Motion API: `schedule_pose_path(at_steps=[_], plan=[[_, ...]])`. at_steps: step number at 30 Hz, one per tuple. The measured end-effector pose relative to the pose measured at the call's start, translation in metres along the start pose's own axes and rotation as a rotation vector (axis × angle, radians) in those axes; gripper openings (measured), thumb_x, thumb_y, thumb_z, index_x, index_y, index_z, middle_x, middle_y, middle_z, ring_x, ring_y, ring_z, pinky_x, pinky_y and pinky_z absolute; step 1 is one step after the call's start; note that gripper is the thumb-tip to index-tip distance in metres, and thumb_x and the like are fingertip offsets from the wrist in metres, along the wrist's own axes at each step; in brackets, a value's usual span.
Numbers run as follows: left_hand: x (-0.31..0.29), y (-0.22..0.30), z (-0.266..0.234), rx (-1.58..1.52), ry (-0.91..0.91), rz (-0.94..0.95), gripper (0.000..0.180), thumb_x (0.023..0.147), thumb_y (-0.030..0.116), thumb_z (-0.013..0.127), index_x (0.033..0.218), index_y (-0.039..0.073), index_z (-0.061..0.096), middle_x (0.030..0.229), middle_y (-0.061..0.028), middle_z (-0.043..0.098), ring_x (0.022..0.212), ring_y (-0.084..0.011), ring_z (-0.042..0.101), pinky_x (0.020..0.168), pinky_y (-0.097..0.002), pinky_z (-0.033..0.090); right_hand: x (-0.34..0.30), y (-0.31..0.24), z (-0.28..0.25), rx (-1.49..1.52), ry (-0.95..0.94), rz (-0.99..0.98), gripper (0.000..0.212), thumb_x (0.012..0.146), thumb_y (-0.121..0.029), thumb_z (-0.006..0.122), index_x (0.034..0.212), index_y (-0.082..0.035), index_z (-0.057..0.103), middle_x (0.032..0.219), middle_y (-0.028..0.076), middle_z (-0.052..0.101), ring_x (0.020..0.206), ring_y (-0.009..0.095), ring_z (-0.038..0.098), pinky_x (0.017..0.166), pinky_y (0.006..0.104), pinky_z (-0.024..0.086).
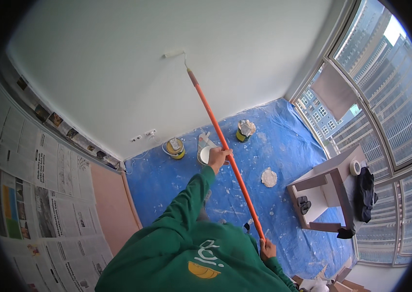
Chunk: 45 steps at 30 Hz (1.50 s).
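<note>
A long orange extension pole runs slantwise up from my body to a paint roller with a pale sleeve and a bent wire frame. The roller is at the pale wall; whether it presses on the surface I cannot tell. My left hand is wrapped round the middle of the pole, arm stretched forward. Lower down and closer to me, my right hand grips the pole's near end. Beneath my left hand stands a white paint bucket, partly hidden by it.
Blue plastic sheeting, spattered white, covers the floor. Paint cans stand near the wall, and a round whitish lid lies right of the pole. A small table holds tape and dark cloth by the windows. Newspaper covers the left side.
</note>
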State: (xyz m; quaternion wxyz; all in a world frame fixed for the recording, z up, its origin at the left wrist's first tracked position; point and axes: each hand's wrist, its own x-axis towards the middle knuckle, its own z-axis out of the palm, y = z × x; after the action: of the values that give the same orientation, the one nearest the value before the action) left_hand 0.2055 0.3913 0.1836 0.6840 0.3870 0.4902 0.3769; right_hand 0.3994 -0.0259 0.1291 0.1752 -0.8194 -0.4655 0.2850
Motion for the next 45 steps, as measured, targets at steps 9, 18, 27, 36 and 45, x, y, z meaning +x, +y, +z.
schedule_pose_path(at_steps=[9,18,27,36,45], plan=[[-0.078,-0.092,0.052,0.165,-0.163,-0.197,0.025,0.075,0.019,0.075,0.081,-0.002,0.063,0.074,-0.0111,0.067,0.061,-0.017,0.066,0.05,-0.026,0.051,-0.02,0.013,0.0,0.232,0.047,0.205,0.041,0.087,-0.045,0.056,0.09,-0.004,0.061,0.068,0.016,0.056,0.06,0.03,0.054,0.056,0.039,0.04],[-0.081,-0.137,-0.007,0.192,-0.35,-0.452,0.035,0.08,0.027,0.07,0.092,-0.005,0.062,0.081,-0.0137,0.067,0.064,-0.0195,0.068,0.047,-0.0269,0.049,0.009,0.004,0.017,0.188,-0.039,0.148,0.035,0.083,-0.033,0.062,0.076,0.001,0.06,0.054,0.007,0.048,0.053,0.015,0.047,0.051,0.0342,0.036],[-0.141,-0.24,-0.306,0.459,0.476,-0.834,0.036,0.079,0.025,0.066,0.1,-0.002,0.058,0.079,-0.0152,0.067,0.064,-0.026,0.067,0.051,-0.0401,0.052,-0.003,0.029,0.026,-0.019,-0.13,0.295,0.046,0.082,-0.044,0.058,0.076,0.002,0.062,0.064,0.02,0.057,0.06,0.032,0.057,0.057,0.0429,0.04],[-0.231,-0.229,-0.349,0.24,0.622,-0.981,0.036,0.084,0.026,0.063,0.105,-0.003,0.056,0.096,-0.0201,0.064,0.078,-0.0301,0.067,0.068,-0.0435,0.053,0.043,-0.002,0.025,-0.148,-0.233,0.362,0.049,0.082,-0.047,0.055,0.083,0.001,0.065,0.078,0.026,0.061,0.08,0.044,0.059,0.072,0.0496,0.044],[-0.175,-0.196,-0.282,0.14,0.373,-0.792,0.038,0.083,0.03,0.064,0.106,0.001,0.055,0.097,-0.0159,0.065,0.078,-0.0277,0.067,0.068,-0.0431,0.05,0.103,-0.02,0.048,-0.158,-0.271,0.361,0.048,0.083,-0.047,0.055,0.085,0.0,0.066,0.083,0.025,0.063,0.085,0.043,0.06,0.075,0.0489,0.045]])
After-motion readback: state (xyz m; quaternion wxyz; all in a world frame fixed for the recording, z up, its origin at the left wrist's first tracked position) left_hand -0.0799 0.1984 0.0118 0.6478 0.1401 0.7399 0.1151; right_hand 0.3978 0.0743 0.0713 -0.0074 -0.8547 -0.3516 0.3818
